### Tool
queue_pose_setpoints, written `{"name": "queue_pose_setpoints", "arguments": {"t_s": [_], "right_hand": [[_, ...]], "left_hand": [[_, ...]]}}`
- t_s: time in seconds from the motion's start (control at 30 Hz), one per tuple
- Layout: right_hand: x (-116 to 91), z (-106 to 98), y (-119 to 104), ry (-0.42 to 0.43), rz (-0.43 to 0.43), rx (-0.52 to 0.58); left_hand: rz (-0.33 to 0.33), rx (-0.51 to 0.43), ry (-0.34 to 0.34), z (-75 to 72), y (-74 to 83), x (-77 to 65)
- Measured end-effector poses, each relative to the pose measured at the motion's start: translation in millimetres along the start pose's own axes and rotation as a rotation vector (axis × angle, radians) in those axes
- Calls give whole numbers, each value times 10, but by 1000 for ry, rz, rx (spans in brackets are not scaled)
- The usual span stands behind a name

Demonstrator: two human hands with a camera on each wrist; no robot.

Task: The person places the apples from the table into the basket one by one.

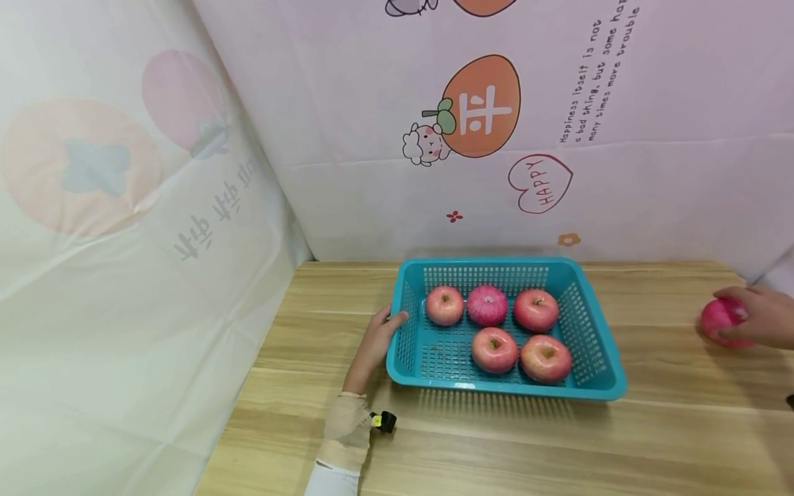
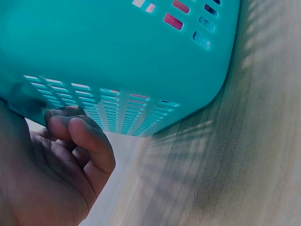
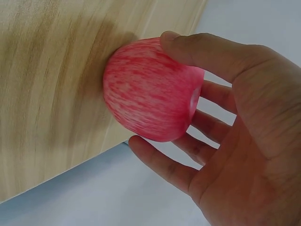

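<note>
A turquoise plastic basket (image 1: 496, 391) with perforated walls stands on the wooden table, several apples inside it. Four-sided and shallow, it holds pale red apples such as one at the front (image 1: 494, 350) and a deeper pink striped apple (image 1: 486, 305) in the back row. My left hand (image 1: 380, 337) grips the basket's left rim, thumb over the edge; in the left wrist view its fingers (image 2: 96, 146) curl beneath the rim outside. Far to the right, my right hand (image 1: 761, 317) holds a bright pink apple (image 3: 150, 89), thumb on one side and fingers around the other. That apple appears to rest on the table.
The wooden table (image 1: 670, 441) meets a printed white cloth (image 1: 347, 200) hanging behind it. Another pale cloth (image 1: 112, 331) hangs along the left side. A small black device (image 1: 386, 421) sits at my left wrist.
</note>
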State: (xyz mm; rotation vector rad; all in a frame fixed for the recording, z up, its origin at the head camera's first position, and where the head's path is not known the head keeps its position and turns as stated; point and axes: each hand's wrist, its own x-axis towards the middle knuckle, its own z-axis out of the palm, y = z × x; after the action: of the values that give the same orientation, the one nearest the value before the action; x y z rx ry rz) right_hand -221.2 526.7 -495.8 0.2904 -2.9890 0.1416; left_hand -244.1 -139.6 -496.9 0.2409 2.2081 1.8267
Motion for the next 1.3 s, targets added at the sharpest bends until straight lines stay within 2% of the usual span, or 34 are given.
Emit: {"name": "queue_pose_setpoints", "arguments": {"t_s": [0.2,0.77,1.3], "right_hand": [[1,11,-22,8,-3,11],[7,-26,-54,-82,53,0],[10,-30,-83,-90,67,20]], "left_hand": [[5,-1,1,7,12,-8],[7,-2,0,6,19,2],[12,-12,-9,1,2,4]]}}
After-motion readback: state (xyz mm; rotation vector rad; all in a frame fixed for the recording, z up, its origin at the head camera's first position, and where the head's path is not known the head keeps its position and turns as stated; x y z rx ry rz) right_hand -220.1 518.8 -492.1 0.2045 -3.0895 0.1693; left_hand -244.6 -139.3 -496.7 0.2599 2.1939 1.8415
